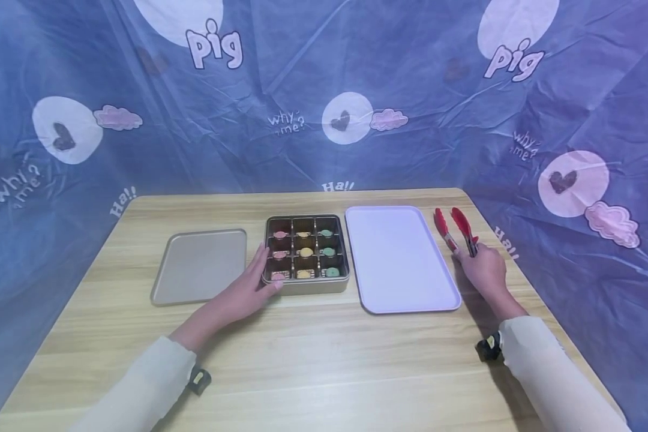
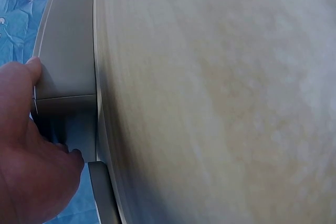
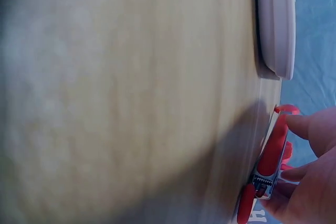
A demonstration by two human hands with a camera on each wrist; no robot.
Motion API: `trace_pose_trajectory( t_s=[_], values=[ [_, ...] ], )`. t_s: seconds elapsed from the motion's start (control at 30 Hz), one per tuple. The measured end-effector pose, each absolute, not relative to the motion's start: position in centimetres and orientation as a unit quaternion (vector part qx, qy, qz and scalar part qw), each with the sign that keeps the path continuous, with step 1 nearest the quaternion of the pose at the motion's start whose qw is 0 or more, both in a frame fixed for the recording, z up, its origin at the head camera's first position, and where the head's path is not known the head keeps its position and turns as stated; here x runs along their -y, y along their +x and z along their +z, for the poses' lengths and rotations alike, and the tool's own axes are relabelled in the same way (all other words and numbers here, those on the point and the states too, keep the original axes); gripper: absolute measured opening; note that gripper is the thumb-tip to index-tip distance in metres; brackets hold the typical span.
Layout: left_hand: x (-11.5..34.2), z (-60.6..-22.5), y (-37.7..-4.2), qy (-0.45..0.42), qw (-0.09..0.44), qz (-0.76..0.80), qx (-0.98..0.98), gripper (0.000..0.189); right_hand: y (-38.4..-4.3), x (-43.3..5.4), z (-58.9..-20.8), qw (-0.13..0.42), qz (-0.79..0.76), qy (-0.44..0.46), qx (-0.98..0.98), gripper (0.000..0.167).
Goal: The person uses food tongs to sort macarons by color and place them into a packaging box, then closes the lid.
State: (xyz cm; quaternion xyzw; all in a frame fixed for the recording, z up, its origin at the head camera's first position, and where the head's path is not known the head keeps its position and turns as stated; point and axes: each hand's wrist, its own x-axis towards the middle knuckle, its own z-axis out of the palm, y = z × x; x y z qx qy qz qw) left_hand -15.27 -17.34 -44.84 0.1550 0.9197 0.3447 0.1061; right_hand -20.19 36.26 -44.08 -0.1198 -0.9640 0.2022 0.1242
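My left hand (image 1: 251,285) holds the front left corner of a metal tin (image 1: 313,287), its thumb at the front rim and its fingers along the left side. Dark compartments divide the tin. In them sit small round pieces, a pink one (image 1: 279,255), a yellow one (image 1: 306,252) and a green one (image 1: 332,272) among several. At the right, my right hand (image 1: 485,270) grips a pair of red-tipped tongs (image 1: 462,225), which point away with their arms spread. The right wrist view shows the thumb and fingers around the tongs' red and metal body (image 3: 273,150).
A flat rectangular metal lid (image 1: 202,264) lies left of the tin. Between the tin and the tongs is a pale lilac tray (image 1: 402,258). All stand on a wooden table (image 1: 324,372), with a blue printed cloth (image 1: 281,156) hanging behind and at both sides.
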Motion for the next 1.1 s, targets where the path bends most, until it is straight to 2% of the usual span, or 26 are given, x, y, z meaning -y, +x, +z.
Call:
trace_pose_trajectory(
  t_s=[0.3, 0.53, 0.77, 1.1],
  values=[
    [17.5, -44.8, -15.2, 0.156, 0.105, 0.348, -0.919, 0.093, -20.3, -35.6, -44.0, 0.133, 0.214, -0.125, 0.960, 0.045],
    [17.5, -44.6, -15.2, 0.156, 0.099, 0.348, -0.919, 0.095, -19.9, -32.7, -42.4, 0.154, 0.251, -0.110, 0.949, 0.058],
    [19.0, -42.8, -14.3, 0.118, 0.090, 0.369, -0.918, 0.087, -19.8, -24.0, -39.1, 0.205, 0.296, -0.011, 0.933, 0.064],
    [25.5, -41.1, -12.6, 0.017, 0.032, 0.416, -0.909, 0.074, -20.2, -8.8, -36.7, 0.138, 0.430, 0.069, 0.890, 0.067]
  ],
)
